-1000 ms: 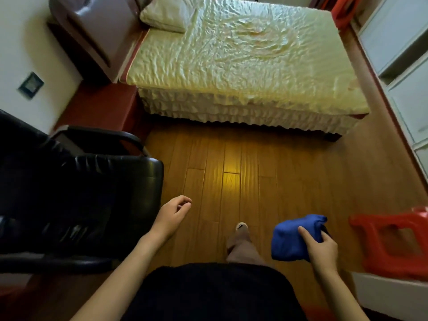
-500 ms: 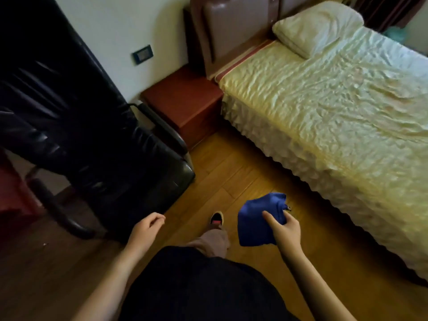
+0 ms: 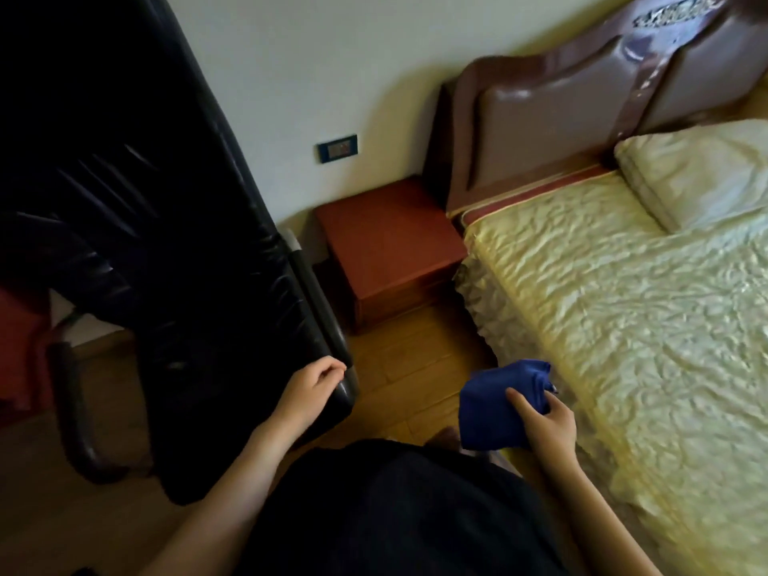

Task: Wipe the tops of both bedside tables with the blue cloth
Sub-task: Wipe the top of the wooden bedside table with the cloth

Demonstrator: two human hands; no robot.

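Observation:
A reddish-brown bedside table [image 3: 386, 234] stands against the wall between the black chair and the bed's headboard; its top is bare. My right hand [image 3: 544, 426] holds the bunched blue cloth [image 3: 494, 403] low over the floor, well in front of the table. My left hand [image 3: 309, 386] hangs with loosely curled fingers beside the chair's front corner, holding nothing. Only one bedside table is in view.
A large black leather chair [image 3: 199, 284] fills the left side, close to the table. The bed [image 3: 623, 309] with a cream cover and a pillow [image 3: 698, 172] lies on the right. A narrow strip of wooden floor [image 3: 399, 367] runs between chair and bed. A wall socket [image 3: 337, 148] sits above the table.
My view has swung left toward the headboard and I have moved closer; the bedside table now sits ahead at centre. The right hand keeps the cloth, and the left hand has come near the chair.

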